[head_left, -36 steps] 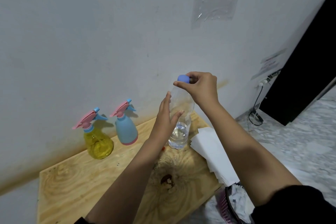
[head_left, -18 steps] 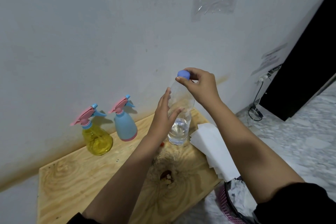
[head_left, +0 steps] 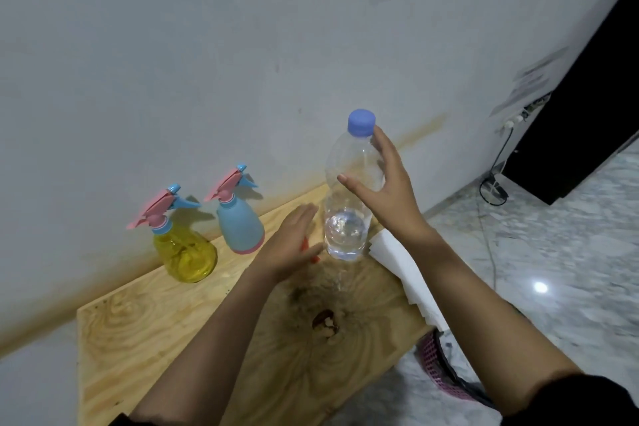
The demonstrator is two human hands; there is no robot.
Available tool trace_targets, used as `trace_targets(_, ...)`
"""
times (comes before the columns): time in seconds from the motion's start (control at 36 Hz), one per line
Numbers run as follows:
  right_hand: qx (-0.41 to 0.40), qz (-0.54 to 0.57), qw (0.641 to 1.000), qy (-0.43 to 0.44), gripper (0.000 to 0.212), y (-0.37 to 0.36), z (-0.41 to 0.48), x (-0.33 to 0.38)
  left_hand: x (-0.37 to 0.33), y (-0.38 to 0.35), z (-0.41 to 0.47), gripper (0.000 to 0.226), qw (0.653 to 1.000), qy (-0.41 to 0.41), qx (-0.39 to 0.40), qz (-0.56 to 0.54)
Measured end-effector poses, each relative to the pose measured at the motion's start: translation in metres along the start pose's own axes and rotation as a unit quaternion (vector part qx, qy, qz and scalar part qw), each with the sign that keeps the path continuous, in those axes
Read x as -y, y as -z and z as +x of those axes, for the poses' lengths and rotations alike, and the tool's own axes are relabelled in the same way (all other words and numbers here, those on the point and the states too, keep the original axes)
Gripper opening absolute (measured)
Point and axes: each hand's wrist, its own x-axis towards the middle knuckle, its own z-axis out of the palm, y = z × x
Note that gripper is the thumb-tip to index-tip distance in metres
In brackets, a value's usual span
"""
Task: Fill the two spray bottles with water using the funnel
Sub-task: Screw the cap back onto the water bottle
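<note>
Right fingers (head_left: 383,145) are straight and spread, forefinger tip just under the blue cap (head_left: 361,123), thumb across the front of the clear bottle (head_left: 349,162); whether they touch it I cannot tell. The bottle stands capped on the table (head_left: 173,322), water low in its base. The right hand (head_left: 390,194) is raised to its right. The left hand (head_left: 294,242), fingers pressed together and flat, hovers beside its base over a red thing (head_left: 314,259). The yellow sprayer (head_left: 185,252) and blue sprayer (head_left: 240,228) stand by the wall, left

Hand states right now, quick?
Left hand: open, fingers straight.
Right hand: open, fingers spread loosely around the water bottle.
</note>
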Motion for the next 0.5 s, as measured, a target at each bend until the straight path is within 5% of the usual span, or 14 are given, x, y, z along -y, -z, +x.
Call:
trace_targets(0.17, -0.001, 0.069, 0.997, -0.041, 0.107, -0.016, -0.011, -0.031, 0.04, -0.016, 0.006, 0.073, 0.966, -0.057, 0.092, 0.233)
trace_targets(0.5, 0.03, -0.046, 0.986, -0.157, 0.096, -0.034, -0.025, -0.072, 0.059, -0.016, 0.033, 0.06, 0.971, -0.061, 0.11, 0.203)
